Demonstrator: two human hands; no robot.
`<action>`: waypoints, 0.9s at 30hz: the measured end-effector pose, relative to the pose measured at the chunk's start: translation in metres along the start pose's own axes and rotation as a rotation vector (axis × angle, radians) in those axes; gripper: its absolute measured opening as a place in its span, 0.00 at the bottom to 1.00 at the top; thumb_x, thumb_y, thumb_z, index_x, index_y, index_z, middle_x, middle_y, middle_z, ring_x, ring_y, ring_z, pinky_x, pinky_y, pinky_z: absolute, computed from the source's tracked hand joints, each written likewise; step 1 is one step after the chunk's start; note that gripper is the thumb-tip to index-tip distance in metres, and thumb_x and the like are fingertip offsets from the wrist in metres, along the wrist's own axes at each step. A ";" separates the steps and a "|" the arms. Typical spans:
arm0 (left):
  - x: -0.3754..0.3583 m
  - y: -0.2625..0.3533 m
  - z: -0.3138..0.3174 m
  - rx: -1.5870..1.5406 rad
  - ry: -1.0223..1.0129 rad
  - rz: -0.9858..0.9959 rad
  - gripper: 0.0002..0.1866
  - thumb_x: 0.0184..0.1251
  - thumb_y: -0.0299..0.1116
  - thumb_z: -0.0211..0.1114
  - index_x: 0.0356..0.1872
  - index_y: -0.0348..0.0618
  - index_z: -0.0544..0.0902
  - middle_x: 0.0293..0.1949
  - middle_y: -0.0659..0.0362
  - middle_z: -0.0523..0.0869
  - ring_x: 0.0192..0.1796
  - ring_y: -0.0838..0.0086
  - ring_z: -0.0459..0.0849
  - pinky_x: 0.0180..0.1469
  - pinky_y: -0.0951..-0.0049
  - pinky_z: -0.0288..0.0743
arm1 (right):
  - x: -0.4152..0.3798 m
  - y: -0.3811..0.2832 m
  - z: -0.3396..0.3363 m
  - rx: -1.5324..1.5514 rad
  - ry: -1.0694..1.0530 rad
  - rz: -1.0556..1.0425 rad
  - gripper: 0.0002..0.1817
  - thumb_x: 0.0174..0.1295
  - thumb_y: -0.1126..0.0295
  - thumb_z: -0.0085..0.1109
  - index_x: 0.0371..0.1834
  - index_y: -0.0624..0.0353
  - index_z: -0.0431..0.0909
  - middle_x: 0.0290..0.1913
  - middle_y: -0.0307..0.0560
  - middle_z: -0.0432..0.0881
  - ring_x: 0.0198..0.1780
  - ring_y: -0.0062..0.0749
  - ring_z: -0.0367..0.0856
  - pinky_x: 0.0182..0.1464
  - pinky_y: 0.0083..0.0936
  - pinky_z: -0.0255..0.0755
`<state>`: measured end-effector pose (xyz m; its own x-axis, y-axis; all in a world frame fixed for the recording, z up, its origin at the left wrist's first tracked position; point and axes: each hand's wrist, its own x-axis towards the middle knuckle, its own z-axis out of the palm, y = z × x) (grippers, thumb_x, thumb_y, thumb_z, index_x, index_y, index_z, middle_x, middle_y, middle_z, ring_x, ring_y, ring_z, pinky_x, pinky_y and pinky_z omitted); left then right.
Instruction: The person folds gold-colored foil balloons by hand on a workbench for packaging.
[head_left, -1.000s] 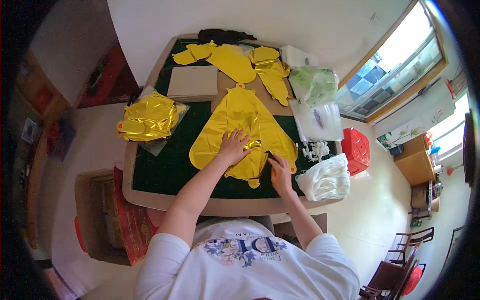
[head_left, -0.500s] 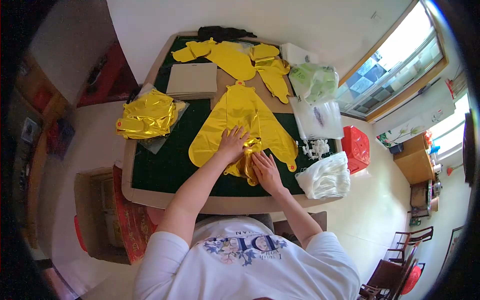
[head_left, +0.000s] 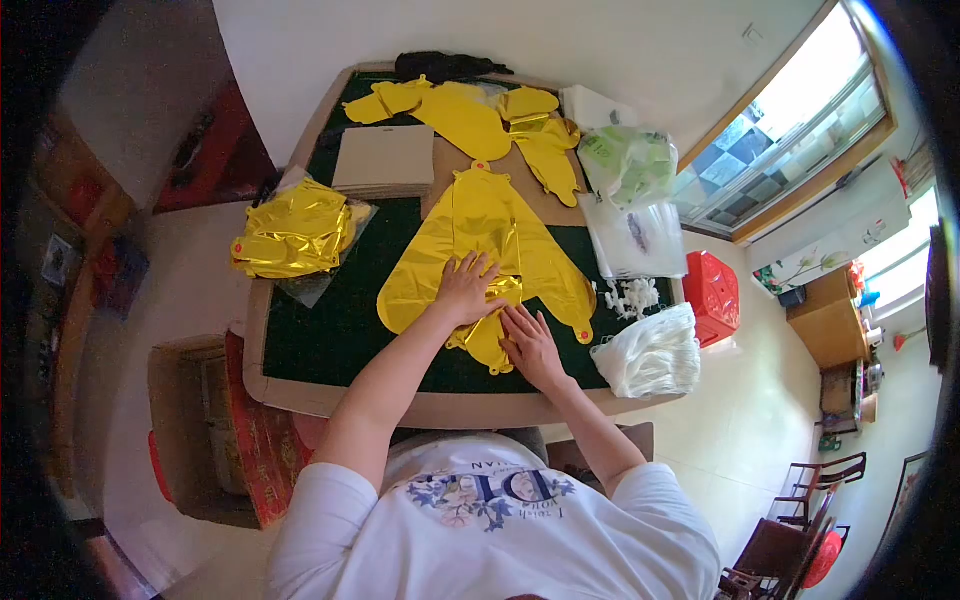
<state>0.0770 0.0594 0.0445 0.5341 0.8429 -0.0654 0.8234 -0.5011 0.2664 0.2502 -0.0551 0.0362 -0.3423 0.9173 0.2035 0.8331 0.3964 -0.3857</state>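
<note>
Gold foil sheets with small tabs lie overlapping on the dark green table top in front of me. My left hand rests on the middle of the foil, fingers spread. Lower and to the right, my right hand lies with its fingers extended over the right edge of a narrow lower foil section. Both palms face down, and neither hand grips anything. The foil under the palms is hidden.
More gold foil pieces lie at the back, beside a stack of grey card. Bagged gold foil is at left. Plastic bags, white bits and a white string bundle line the right side.
The lower foil section has flattened and spread out. My right hand has shifted slightly on it, while my left hand has stayed nearly in place.
</note>
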 end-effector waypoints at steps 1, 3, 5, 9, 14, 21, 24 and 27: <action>0.000 0.000 0.000 -0.004 -0.007 -0.004 0.40 0.62 0.63 0.54 0.71 0.54 0.61 0.74 0.55 0.56 0.75 0.61 0.52 0.74 0.50 0.43 | 0.000 0.001 0.001 0.000 0.000 0.001 0.26 0.64 0.64 0.56 0.66 0.56 0.68 0.69 0.46 0.66 0.72 0.42 0.59 0.73 0.47 0.49; 0.002 0.000 -0.001 0.000 -0.019 -0.006 0.40 0.61 0.62 0.55 0.71 0.54 0.61 0.74 0.55 0.56 0.75 0.61 0.51 0.74 0.50 0.43 | 0.000 0.001 0.002 -0.011 0.004 0.004 0.27 0.64 0.64 0.56 0.66 0.56 0.68 0.70 0.46 0.66 0.73 0.42 0.59 0.72 0.47 0.49; 0.002 0.000 -0.002 0.006 -0.031 -0.008 0.40 0.61 0.62 0.56 0.71 0.55 0.61 0.74 0.55 0.56 0.76 0.61 0.51 0.74 0.49 0.43 | -0.001 0.001 0.001 -0.008 0.002 0.002 0.27 0.64 0.64 0.56 0.66 0.56 0.68 0.70 0.47 0.66 0.73 0.42 0.58 0.72 0.47 0.49; 0.003 -0.001 -0.001 0.015 -0.039 -0.002 0.40 0.61 0.61 0.57 0.71 0.55 0.61 0.74 0.55 0.56 0.76 0.61 0.51 0.73 0.49 0.44 | -0.009 -0.004 -0.006 0.006 -0.030 -0.010 0.26 0.64 0.65 0.55 0.66 0.56 0.68 0.70 0.48 0.65 0.73 0.42 0.58 0.73 0.46 0.48; 0.004 -0.002 0.000 0.006 -0.038 0.002 0.40 0.60 0.60 0.58 0.71 0.55 0.61 0.74 0.56 0.56 0.75 0.61 0.52 0.73 0.49 0.45 | -0.032 -0.009 -0.016 0.050 -0.080 -0.032 0.24 0.65 0.66 0.54 0.65 0.56 0.69 0.68 0.48 0.67 0.72 0.41 0.59 0.73 0.47 0.48; 0.003 -0.002 -0.002 0.016 -0.046 0.003 0.40 0.60 0.60 0.58 0.71 0.54 0.61 0.73 0.55 0.57 0.75 0.61 0.52 0.73 0.48 0.45 | -0.034 -0.015 -0.047 0.140 -0.198 0.036 0.19 0.65 0.67 0.53 0.59 0.58 0.75 0.63 0.49 0.73 0.70 0.42 0.64 0.72 0.48 0.49; 0.003 -0.001 -0.004 0.011 -0.050 0.005 0.40 0.61 0.60 0.57 0.71 0.54 0.61 0.74 0.55 0.57 0.75 0.61 0.52 0.73 0.48 0.45 | -0.009 -0.002 -0.035 0.072 0.008 0.014 0.21 0.66 0.66 0.53 0.61 0.59 0.72 0.65 0.49 0.70 0.70 0.41 0.63 0.72 0.46 0.50; 0.003 0.000 -0.003 0.012 -0.045 0.005 0.40 0.61 0.61 0.57 0.71 0.54 0.61 0.74 0.55 0.56 0.75 0.61 0.52 0.73 0.48 0.45 | 0.012 0.010 -0.014 -0.020 0.057 0.049 0.22 0.66 0.66 0.52 0.63 0.59 0.70 0.66 0.50 0.69 0.71 0.41 0.62 0.72 0.46 0.51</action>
<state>0.0784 0.0625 0.0469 0.5464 0.8306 -0.1075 0.8226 -0.5081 0.2552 0.2603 -0.0409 0.0477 -0.2757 0.9319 0.2359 0.8572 0.3493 -0.3783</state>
